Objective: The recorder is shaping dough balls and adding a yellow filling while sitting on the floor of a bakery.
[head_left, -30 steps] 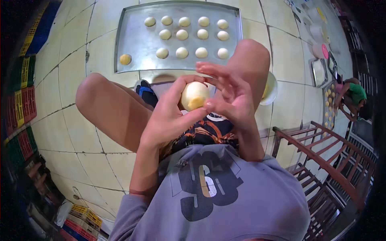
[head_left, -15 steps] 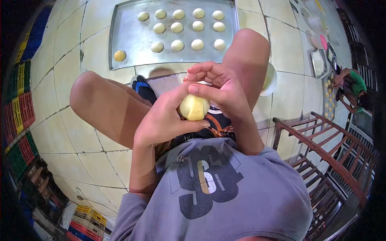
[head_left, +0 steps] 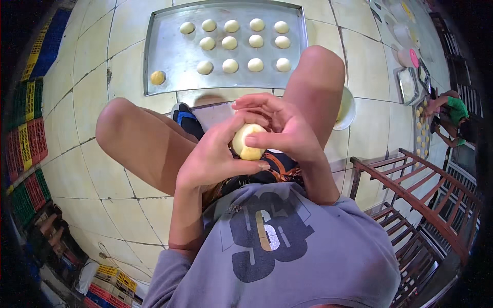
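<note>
A round pale dough ball (head_left: 240, 142) with a yellow patch on its lower side is between my hands, above my lap. My left hand (head_left: 209, 158) cups it from the left, its thumb running under the ball. From the right, my right hand (head_left: 285, 124) lays its thumb across the front of the ball, while its other fingers curve over the top near the left fingertips. Beyond my hands, a metal tray (head_left: 173, 54) on the floor carries rows of white dough balls (head_left: 230, 65). A single yellow ball (head_left: 157, 77) sits in its near left corner.
A pale bowl (head_left: 347, 110) stands beside my right knee. To the right is a reddish-brown slatted rack (head_left: 411, 192); past it, a person in green (head_left: 456, 112) crouches by another tray of dough pieces (head_left: 422, 137). Stacked coloured crates (head_left: 28, 146) line the left.
My right thumb has moved down onto the front of the dough ball, covering part of the yellow patch. The whole view has shifted slightly, so the tray sits lower in it.
</note>
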The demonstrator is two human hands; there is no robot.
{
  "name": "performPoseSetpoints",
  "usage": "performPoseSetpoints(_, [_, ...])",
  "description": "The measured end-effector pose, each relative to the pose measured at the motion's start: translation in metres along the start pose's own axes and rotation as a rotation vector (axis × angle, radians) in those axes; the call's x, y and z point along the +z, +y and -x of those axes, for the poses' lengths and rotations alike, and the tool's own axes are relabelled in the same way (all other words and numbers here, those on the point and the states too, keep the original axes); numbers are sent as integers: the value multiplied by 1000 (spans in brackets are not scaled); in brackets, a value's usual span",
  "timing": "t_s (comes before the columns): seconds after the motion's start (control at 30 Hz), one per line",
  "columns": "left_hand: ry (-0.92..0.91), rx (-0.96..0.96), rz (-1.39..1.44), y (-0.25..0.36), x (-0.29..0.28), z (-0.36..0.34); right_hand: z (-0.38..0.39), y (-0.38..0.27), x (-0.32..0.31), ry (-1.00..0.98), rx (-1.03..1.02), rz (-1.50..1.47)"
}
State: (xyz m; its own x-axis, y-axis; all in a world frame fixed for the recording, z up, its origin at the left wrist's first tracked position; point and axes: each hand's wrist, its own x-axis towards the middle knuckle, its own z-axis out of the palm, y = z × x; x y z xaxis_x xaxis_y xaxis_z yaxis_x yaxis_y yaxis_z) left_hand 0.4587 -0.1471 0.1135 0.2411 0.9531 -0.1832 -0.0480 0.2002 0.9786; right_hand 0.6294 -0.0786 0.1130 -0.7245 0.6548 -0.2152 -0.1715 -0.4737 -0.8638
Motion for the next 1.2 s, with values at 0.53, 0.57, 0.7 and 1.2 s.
performPoseSetpoints(0.53, [307, -188, 609, 2, 14, -4, -1, 17, 12, 279, -83, -44])
performPoseSetpoints(0.57, [336, -212, 632, 4, 16, -5, 0, 19, 12, 245, -119, 56])
performPoseSetpoints(0.7, [386, -257, 657, 5, 16, -5, -1, 20, 12, 208, -155, 196])
performPoseSetpoints(1.2, [443, -274, 620, -1, 17, -5, -2, 24, 19, 314, -162, 69])
